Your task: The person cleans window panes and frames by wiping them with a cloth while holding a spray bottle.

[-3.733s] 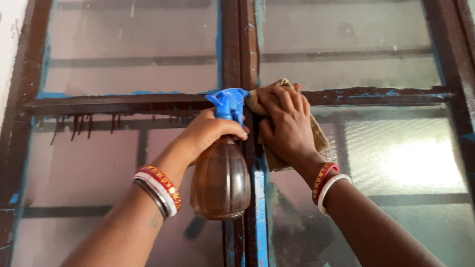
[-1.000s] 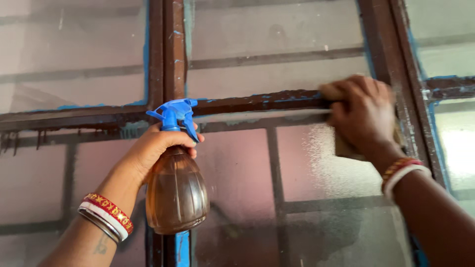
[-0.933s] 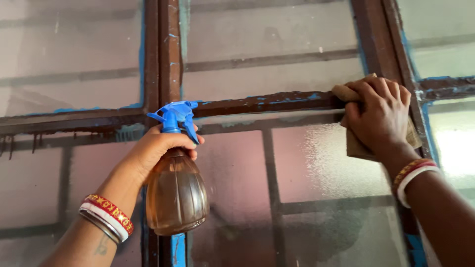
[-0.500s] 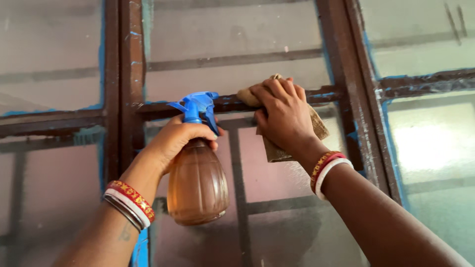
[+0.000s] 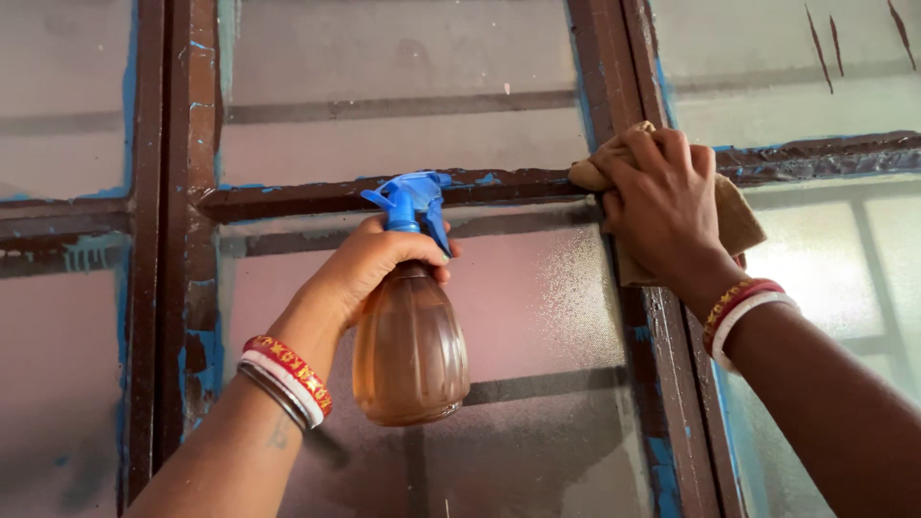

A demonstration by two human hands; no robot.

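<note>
My left hand [image 5: 369, 267] grips the neck of an amber spray bottle [image 5: 411, 350] with a blue trigger head [image 5: 413, 200], held upright in front of the frosted pane [image 5: 537, 317]. My right hand [image 5: 662, 206] presses a tan cloth [image 5: 734, 219] flat against the brown window frame, where the horizontal bar [image 5: 288, 200] meets the vertical post [image 5: 600, 77]. Fine spray droplets speckle the glass just left of the cloth. Both wrists wear red and white bangles.
The window has brown wooden bars with chipped blue paint along the edges. A second vertical post [image 5: 187, 115] stands at the left. Frosted panes fill every opening; a brighter pane [image 5: 825, 259] lies at the right.
The cloth hand has wiped along the horizontal bar, out to the right post, back toward the bottle, and now right again onto the post joint. The bottle hand stays raised.
</note>
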